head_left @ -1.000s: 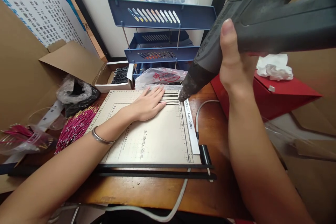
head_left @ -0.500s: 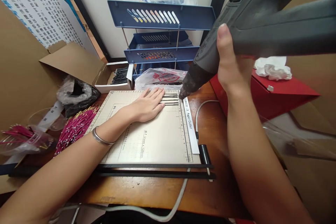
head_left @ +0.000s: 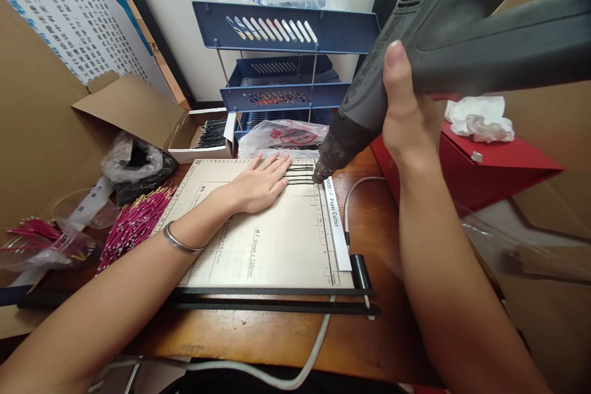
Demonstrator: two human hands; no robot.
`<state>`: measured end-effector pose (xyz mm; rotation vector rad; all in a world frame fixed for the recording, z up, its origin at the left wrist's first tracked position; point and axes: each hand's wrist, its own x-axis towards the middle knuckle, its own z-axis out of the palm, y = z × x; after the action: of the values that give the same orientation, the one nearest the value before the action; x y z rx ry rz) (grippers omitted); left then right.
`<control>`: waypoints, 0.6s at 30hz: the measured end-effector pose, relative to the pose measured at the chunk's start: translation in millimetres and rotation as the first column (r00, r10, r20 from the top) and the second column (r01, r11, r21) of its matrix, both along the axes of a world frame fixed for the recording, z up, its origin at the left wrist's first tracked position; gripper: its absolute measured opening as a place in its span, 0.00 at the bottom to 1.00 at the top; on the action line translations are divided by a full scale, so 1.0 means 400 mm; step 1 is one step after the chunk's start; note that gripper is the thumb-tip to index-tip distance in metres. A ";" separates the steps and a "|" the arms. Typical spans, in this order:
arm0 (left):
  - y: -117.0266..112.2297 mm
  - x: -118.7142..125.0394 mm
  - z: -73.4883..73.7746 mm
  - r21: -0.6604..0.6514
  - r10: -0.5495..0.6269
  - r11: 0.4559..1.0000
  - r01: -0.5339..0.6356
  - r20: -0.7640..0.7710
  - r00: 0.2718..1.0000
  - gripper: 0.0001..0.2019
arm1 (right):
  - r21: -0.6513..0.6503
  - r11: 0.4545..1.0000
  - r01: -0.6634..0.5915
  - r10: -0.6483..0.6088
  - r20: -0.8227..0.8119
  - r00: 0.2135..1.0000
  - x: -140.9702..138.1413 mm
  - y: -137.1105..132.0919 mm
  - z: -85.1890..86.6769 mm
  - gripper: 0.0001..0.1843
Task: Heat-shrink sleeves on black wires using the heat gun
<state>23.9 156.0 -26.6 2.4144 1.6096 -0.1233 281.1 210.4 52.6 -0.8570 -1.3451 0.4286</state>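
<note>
My left hand (head_left: 261, 183) lies flat, fingers stretched out, on the beige paper cutter board (head_left: 272, 240), pinning down the left ends of several thin black wires (head_left: 301, 175). A silver bangle sits on that wrist. My right hand (head_left: 406, 114) is wrapped round the grip of a large grey heat gun (head_left: 438, 31). The gun's dark nozzle (head_left: 325, 163) points down and left at the wires' right ends, close beside the board's ruler edge.
A bundle of magenta wires (head_left: 133, 221) lies left of the board, near a black plastic bag (head_left: 133, 163). Behind stand a white box of black wires (head_left: 207, 134), a blue tiered tray rack (head_left: 286, 68) and a red box (head_left: 489, 160). A grey cable (head_left: 318, 338) crosses the wooden table.
The heat gun's nozzle dipped slightly and stays at the wires' right ends. My left hand keeps pressing the wires; nothing else moved.
</note>
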 end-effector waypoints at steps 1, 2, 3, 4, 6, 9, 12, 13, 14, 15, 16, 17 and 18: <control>-0.001 0.002 0.001 -0.001 0.002 1.000 -0.003 -0.008 1.000 0.39 | 0.004 1.000 -0.003 0.004 -0.008 1.000 0.001 0.000 -0.001 0.23; -0.002 0.003 0.003 -0.004 0.005 1.000 -0.005 -0.020 1.000 0.39 | 0.006 1.000 -0.005 0.005 -0.015 1.000 0.001 0.000 -0.001 0.24; -0.003 0.006 0.005 -0.010 0.007 1.000 -0.007 -0.032 0.999 0.39 | 0.006 1.000 -0.006 0.006 -0.018 1.000 0.002 -0.001 -0.002 0.25; -0.004 0.008 0.008 -0.017 0.009 1.000 -0.010 -0.044 0.999 0.40 | 0.005 1.000 -0.008 0.008 -0.018 1.000 0.002 -0.001 -0.001 0.25; -0.005 0.012 0.012 -0.027 0.017 0.999 -0.019 -0.060 0.998 0.39 | 0.001 1.000 -0.016 0.016 -0.017 1.000 0.002 -0.002 -0.001 0.26; -0.003 0.011 0.015 -0.027 0.024 0.999 -0.026 -0.061 0.998 0.39 | -0.021 1.000 0.003 -0.004 -0.045 0.999 0.001 -0.002 -0.002 0.31; 0.002 0.000 0.019 0.009 0.029 1.000 -0.029 -0.007 1.000 0.37 | -0.046 0.999 0.009 -0.011 -0.045 0.999 -0.001 0.000 -0.008 0.31; 0.004 -0.005 0.020 0.036 0.035 0.999 -0.036 0.028 0.999 0.37 | -0.049 0.999 0.000 -0.002 -0.041 0.999 -0.002 0.001 -0.011 0.30; 0.006 -0.009 0.021 0.073 0.041 0.996 -0.045 0.068 0.997 0.36 | -0.045 0.999 -0.007 0.005 -0.048 0.999 -0.004 0.002 -0.013 0.29; 0.008 -0.012 0.023 0.114 0.042 0.992 -0.055 0.107 0.993 0.35 | -0.030 1.000 -0.007 0.005 -0.075 0.997 -0.006 0.002 -0.015 0.29; 0.010 -0.015 0.024 0.157 0.041 0.986 -0.063 0.140 0.989 0.34 | -0.009 1.000 0.001 -0.002 -0.111 0.994 -0.009 0.002 -0.016 0.30; 0.011 -0.017 0.024 0.195 0.038 0.978 -0.071 0.164 0.986 0.33 | 0.008 1.000 0.015 -0.013 -0.141 0.990 -0.012 0.002 -0.017 0.30; 0.012 -0.017 0.024 0.224 0.036 0.971 -0.077 0.180 0.983 0.33 | 0.019 0.999 0.028 -0.024 -0.160 0.987 -0.013 0.002 -0.017 0.30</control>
<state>17.2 160.6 -16.8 2.4603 1.6910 0.2947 275.8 211.2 45.9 -0.8044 -1.1878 0.4523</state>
